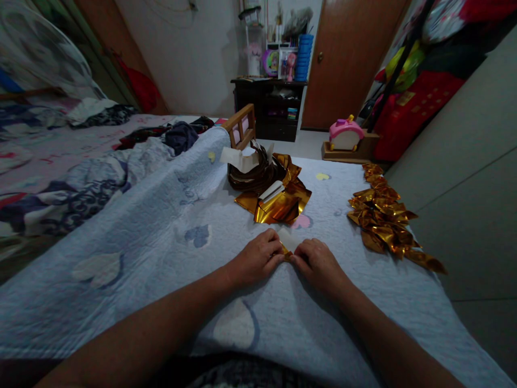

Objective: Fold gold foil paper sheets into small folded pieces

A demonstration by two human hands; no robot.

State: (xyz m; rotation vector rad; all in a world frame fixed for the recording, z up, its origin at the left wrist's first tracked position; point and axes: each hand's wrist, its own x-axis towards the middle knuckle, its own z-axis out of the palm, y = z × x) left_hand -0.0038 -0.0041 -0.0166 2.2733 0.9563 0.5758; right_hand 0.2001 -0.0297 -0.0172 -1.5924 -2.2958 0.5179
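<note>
My left hand (258, 257) and my right hand (317, 262) meet on a light blue quilt (161, 253), fingertips pinched together on a small sheet of paper (288, 241), white on top with a gold foil edge showing between the fingers. Just beyond lies a loose stack of gold foil sheets (278, 203), and behind it a dark bag (252, 173) with white paper poking out. Along the right edge of the quilt runs a row of several folded gold foil pieces (385, 218).
A small wooden frame (241, 125) stands past the bag. Rumpled bedding and clothes (81, 172) fill the left side. A grey wall panel (464, 178) borders the right. Farther off are a dark cabinet (269, 105), a pink toy (345, 134) and a brown door (351, 59).
</note>
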